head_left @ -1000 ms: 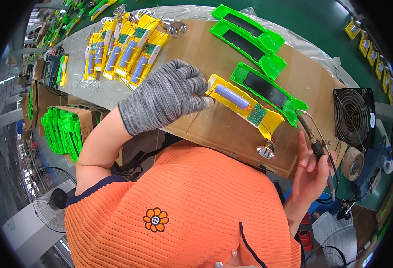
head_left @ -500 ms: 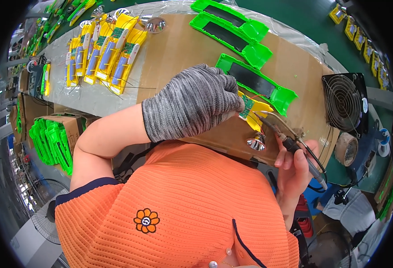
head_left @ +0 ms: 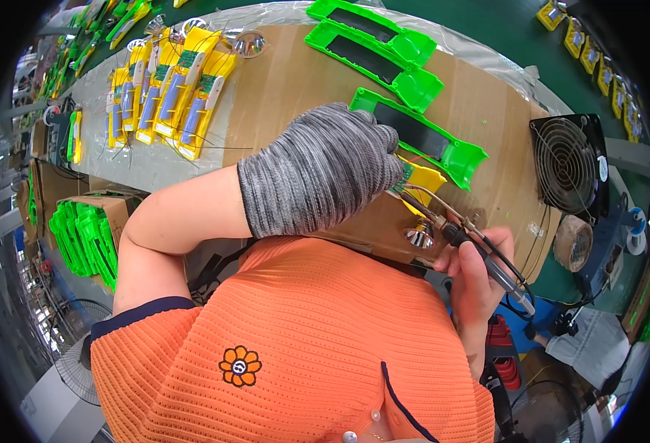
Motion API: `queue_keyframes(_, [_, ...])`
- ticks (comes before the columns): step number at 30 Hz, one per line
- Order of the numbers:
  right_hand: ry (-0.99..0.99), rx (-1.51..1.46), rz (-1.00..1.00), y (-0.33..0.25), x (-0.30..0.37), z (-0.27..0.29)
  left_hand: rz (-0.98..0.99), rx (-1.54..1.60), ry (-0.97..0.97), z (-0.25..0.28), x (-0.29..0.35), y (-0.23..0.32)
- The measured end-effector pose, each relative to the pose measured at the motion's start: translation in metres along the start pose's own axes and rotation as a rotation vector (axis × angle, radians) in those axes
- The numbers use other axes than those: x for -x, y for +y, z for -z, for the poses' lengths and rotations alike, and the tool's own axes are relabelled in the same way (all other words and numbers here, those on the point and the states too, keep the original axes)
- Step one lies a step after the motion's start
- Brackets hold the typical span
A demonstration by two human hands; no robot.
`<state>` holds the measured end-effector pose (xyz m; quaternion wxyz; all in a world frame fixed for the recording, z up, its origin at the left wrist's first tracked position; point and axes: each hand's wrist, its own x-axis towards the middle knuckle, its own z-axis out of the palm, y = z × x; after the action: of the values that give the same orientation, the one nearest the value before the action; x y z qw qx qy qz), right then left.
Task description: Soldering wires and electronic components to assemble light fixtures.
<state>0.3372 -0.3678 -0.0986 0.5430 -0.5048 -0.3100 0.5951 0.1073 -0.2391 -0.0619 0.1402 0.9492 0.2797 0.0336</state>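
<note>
My left hand [head_left: 325,170], in a grey knitted glove, is closed over a yellow lamp housing [head_left: 426,178]. The glove hides most of the housing and my fingertips. Beside the fingers, a strip of green circuit board and a thin red wire show. A silver reflector [head_left: 419,235] hangs below the housing's near end. In my bare right hand [head_left: 478,273] is a soldering iron [head_left: 487,260] with a curved metal feed tube along it. Its tip reaches the board's edge by my left fingers. Just beyond lies a green casing half [head_left: 463,160] with a dark inner panel.
More green casing halves [head_left: 422,88] lie farther back on the cardboard [head_left: 280,74]. Several yellow housings [head_left: 192,111] with blue cells and loose wires are grouped at the far left. A black fan [head_left: 567,162] stands at right, near a tape roll [head_left: 572,245]. Green parts fill a box [head_left: 122,214] at left.
My right hand has moved left with the soldering iron, bringing its tip closer to my left fingers. The left hand now covers more of the circuit board. The whole view has shifted slightly.
</note>
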Motion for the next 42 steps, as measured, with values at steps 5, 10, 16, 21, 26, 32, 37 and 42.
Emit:
queue_keyframes(5, [-0.006,-0.003,0.013,0.003,-0.001,0.002,0.011,-0.003,-0.027,0.002,-0.001,0.001])
queue_keyframes(10, [-0.021,-0.024,0.031,0.003,-0.001,0.004,0.001,-0.033,-0.044,0.005,-0.002,0.002])
queue_keyframes(16, [0.000,-0.014,0.038,0.002,-0.001,0.002,-0.019,-0.037,-0.039,0.005,-0.002,0.001])
queue_keyframes(21, [-0.010,-0.020,0.040,0.004,-0.003,0.006,-0.003,-0.054,-0.060,0.003,-0.007,0.001])
queue_keyframes(26, [0.021,-0.079,0.139,-0.001,-0.006,0.022,-0.014,-0.094,-0.070,0.007,-0.005,0.003])
queue_keyframes(32, [0.173,-0.092,0.195,-0.001,-0.016,0.037,-0.057,0.012,-0.069,0.018,-0.009,-0.003])
queue_keyframes(37, [0.189,-0.240,0.234,0.004,-0.018,0.038,0.052,-0.220,0.161,0.006,-0.013,-0.028])
queue_keyframes(42, [0.211,-0.277,0.221,0.008,-0.017,0.042,0.001,-0.282,0.023,-0.005,-0.013,-0.035])
